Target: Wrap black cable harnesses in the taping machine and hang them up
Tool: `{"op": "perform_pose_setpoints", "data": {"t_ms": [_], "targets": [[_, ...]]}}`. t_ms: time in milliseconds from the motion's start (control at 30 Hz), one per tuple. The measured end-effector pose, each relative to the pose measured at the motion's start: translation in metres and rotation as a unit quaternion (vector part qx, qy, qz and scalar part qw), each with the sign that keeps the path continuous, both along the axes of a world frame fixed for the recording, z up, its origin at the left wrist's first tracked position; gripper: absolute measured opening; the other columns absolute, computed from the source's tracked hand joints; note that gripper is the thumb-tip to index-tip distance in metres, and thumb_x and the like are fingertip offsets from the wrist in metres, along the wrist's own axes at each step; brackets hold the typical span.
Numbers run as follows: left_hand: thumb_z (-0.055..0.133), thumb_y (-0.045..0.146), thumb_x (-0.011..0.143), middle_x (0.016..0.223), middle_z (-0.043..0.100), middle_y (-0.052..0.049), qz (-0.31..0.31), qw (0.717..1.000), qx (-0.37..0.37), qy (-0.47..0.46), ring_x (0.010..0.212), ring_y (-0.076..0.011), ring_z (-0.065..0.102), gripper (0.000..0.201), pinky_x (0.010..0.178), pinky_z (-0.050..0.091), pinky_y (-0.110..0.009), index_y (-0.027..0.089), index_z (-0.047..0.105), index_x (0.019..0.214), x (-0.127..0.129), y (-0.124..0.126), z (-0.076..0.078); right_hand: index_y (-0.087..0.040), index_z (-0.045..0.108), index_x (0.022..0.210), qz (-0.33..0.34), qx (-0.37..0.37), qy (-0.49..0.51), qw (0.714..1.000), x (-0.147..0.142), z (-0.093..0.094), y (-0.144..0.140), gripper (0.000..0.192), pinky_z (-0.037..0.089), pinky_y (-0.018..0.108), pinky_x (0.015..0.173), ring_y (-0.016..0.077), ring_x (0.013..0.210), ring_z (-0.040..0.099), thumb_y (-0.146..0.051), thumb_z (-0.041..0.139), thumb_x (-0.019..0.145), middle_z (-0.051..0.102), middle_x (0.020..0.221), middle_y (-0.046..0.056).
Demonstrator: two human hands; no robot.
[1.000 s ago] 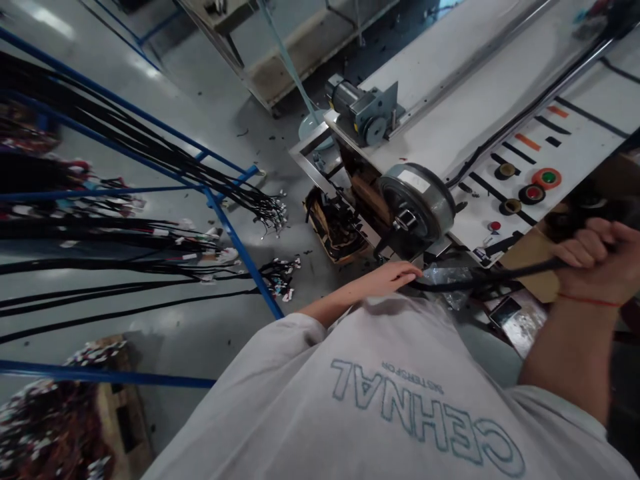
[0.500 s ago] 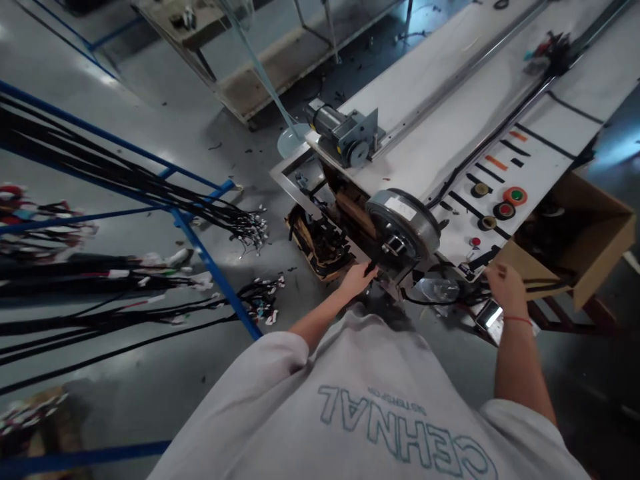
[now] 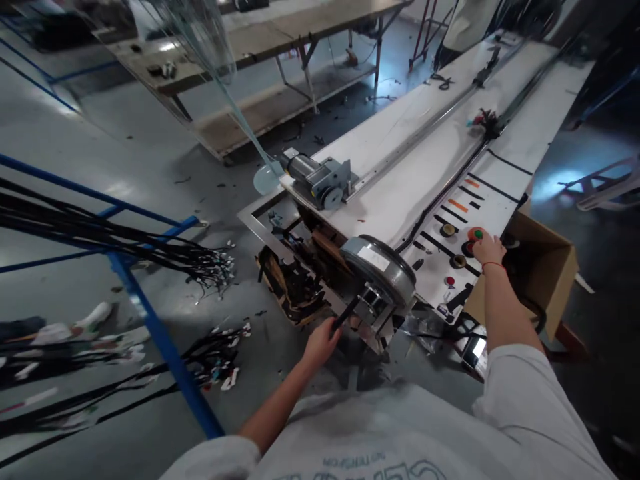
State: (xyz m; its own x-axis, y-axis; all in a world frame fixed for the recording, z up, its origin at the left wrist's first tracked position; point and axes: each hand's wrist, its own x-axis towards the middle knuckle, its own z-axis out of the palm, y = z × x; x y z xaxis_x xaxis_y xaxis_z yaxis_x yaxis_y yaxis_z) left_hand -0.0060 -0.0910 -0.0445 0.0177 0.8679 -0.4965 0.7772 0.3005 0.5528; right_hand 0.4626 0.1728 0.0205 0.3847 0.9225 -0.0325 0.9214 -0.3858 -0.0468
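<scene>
My left hand [image 3: 321, 345] is closed around a black wire bundle [image 3: 348, 311]. That bundle runs up into the metal hub at the front of a round, tape-roll-like machine head [image 3: 379, 265] with a white label. Beyond the head, the dark harness [image 3: 440, 193] stretches along the white bench to a tangled cluster of wires [image 3: 485, 123]. My right hand [image 3: 489, 250] reaches over the bench edge, fingers out at the green button [image 3: 479, 234]; it holds nothing. A red button [image 3: 451, 281] sits nearer me.
A motor [image 3: 315, 175] is mounted at the bench's left corner. Below stands a box of black scraps [image 3: 293, 283]; an open cardboard box [image 3: 553, 273] is at right. Wire bundles hang on a blue rack [image 3: 165, 347]. Another person [image 3: 467, 23] stands at the far end.
My right hand has moved from the bench's near corner up to the green button. My left hand has drawn back from the hub, and more of the black bundle shows. The view has shifted.
</scene>
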Motion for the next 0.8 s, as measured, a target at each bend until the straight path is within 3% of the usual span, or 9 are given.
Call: {"op": "perform_pose_setpoints", "data": {"t_ms": [100, 200, 400, 567, 667, 800], "targets": [[0.048, 0.032, 0.094, 0.099, 0.074, -0.009, 0.019, 1.0, 0.012, -0.017, 0.096, -0.0226, 0.068, 0.025, 0.086, 0.05, -0.031, 0.017, 0.067, 0.1, -0.008, -0.007, 0.0, -0.02, 0.058, 0.134, -0.024, -0.045, 0.015, 0.999, 0.0, 0.006, 0.01, 0.048, 0.037, 0.047, 0.102, 0.0301, 0.126, 0.05, -0.026, 0.041, 0.09, 0.062, 0.128, 0.016], [0.048, 0.039, 0.089, 0.096, 0.074, -0.009, 0.072, 0.996, 0.038, -0.022, 0.093, -0.0246, 0.068, 0.029, 0.086, 0.052, -0.034, 0.018, 0.068, 0.093, -0.015, -0.016, 0.004, -0.018, 0.061, 0.13, -0.006, -0.074, 0.02, 0.997, -0.001, 0.009, 0.013, 0.045, 0.039, 0.045, 0.098, 0.0296, 0.119, 0.055, -0.026, 0.04, 0.091, 0.062, 0.128, 0.017], [0.046, 0.051, 0.078, 0.081, 0.074, -0.005, 0.155, 0.984, 0.066, -0.055, 0.078, -0.0257, 0.068, 0.042, 0.074, 0.054, -0.034, 0.018, 0.069, 0.09, -0.018, -0.023, 0.018, -0.016, 0.051, 0.141, 0.017, -0.061, 0.053, 0.997, 0.003, 0.007, 0.002, 0.052, 0.032, 0.048, 0.107, 0.0296, 0.127, 0.05, -0.03, 0.039, 0.092, 0.059, 0.133, 0.018], [0.043, 0.055, 0.075, 0.061, 0.063, -0.001, 0.148, 0.985, 0.082, -0.03, 0.06, -0.0208, 0.06, 0.046, 0.059, 0.049, -0.029, 0.017, 0.068, 0.078, -0.016, -0.024, 0.032, -0.014, 0.043, 0.148, 0.041, -0.048, 0.096, 0.993, 0.007, -0.003, -0.007, 0.059, 0.026, 0.053, 0.113, 0.0289, 0.139, 0.038, -0.027, 0.038, 0.09, 0.05, 0.146, 0.018], [0.044, 0.053, 0.077, 0.06, 0.063, -0.001, 0.14, 0.986, 0.093, -0.002, 0.059, -0.0197, 0.059, 0.045, 0.059, 0.048, -0.028, 0.016, 0.068, 0.076, -0.016, -0.025, 0.034, -0.013, 0.037, 0.152, 0.044, -0.028, 0.119, 0.992, 0.007, -0.012, -0.01, 0.062, 0.022, 0.055, 0.115, 0.0281, 0.144, 0.031, -0.028, 0.035, 0.092, 0.046, 0.149, 0.018], [0.044, 0.047, 0.082, 0.067, 0.069, -0.003, 0.106, 0.99, 0.096, 0.021, 0.064, -0.0203, 0.064, 0.042, 0.064, 0.05, -0.027, 0.016, 0.071, 0.089, -0.018, -0.023, 0.033, -0.018, 0.038, 0.153, 0.041, -0.018, 0.139, 0.989, 0.005, -0.016, -0.009, 0.059, 0.019, 0.058, 0.116, 0.028, 0.148, 0.022, -0.033, 0.029, 0.096, 0.033, 0.159, 0.013]]}}
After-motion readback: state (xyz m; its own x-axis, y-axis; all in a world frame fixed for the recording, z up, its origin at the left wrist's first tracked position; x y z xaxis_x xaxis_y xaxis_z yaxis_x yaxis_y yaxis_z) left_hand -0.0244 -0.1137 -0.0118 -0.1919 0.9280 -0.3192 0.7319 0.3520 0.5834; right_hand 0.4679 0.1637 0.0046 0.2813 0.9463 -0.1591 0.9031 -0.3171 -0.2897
